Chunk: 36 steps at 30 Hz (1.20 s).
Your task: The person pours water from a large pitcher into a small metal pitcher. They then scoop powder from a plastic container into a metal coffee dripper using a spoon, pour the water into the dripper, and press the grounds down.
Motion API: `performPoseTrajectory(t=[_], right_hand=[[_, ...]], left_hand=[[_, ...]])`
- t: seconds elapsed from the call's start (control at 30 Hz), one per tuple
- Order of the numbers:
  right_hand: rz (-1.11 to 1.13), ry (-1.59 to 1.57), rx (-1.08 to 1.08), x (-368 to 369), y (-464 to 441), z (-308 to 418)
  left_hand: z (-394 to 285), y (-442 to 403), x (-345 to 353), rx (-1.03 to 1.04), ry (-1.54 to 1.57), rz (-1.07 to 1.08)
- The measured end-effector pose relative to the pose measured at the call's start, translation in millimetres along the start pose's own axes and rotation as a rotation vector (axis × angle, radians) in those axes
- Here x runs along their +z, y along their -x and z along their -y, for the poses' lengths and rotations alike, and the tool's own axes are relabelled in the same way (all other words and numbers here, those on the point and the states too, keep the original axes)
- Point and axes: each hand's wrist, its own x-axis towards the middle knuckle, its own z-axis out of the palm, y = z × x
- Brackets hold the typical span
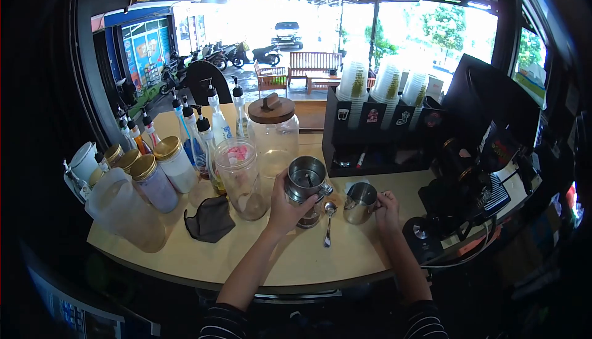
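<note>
My left hand [286, 204] is wrapped round a metal drip coffee filter [307, 177], its thumb across the front. Below the filter is a small glass [310, 217]; whether the two touch is hard to tell behind my fingers. The top of the filter is uncovered and its inside looks dark. My right hand [387, 209] grips the handle of a steel milk pitcher [359, 208], which stands upright near the table top. Between the two vessels lies a metal spoon [328, 225], its handle toward me.
Left of my hands are a tall clear jar [240, 181], a dark cloth mask [209, 219], gold-lidded jars [151, 185] and pump bottles [203, 135]. A wooden-lidded glass jar [273, 132] stands behind. At right are a black cup rack [376, 141] and dark equipment [450, 191].
</note>
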Motion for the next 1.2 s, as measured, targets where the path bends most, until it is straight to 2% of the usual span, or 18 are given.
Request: performPoseTrajectory(t=[0.1,0.2,0.33,0.5,0.83,1.03,1.1,1.13,1.2], right_hand=[[-0.032,-0.056,-0.026,-4.8,-1.6,-8.7],[-0.009,0.047,-0.055,-4.8,-4.5,-7.8],[-0.007,0.082,-0.060,-6.8,-7.3,-8.9],[0.006,0.082,-0.023,2.4,-0.7,-0.9],[0.021,0.114,-0.079,-2.3,4.9,-4.7],[0.036,0.203,-0.094,-7.5,7.2,-5.8],[0.035,0.213,-0.092,-7.0,7.6,-7.8],[0.000,0.231,-0.093,-5.5,9.0,-7.4],[-0.026,0.242,-0.090,-3.6,8.6,-7.8]], left_hand=[[1.1,1.0,-1.1,-0.004,-0.021,-0.001],[-1.7,-1.9,-1.9,-0.024,-0.006,0.016],[-28.2,-7.7,-9.8,-0.073,-0.156,0.041],[-46.3,-21.7,-21.1,-0.043,-0.607,0.122],[-47.0,-16.8,-21.8,-0.087,-0.554,0.159],[-53.6,-10.0,-20.7,-0.210,-0.588,0.208],[-56.9,-0.3,-16.2,-0.071,-0.470,0.057],[-52.3,4.2,-18.6,-0.072,-0.477,0.052],[-42.7,13.8,-26.6,0.119,-0.292,-0.083]])
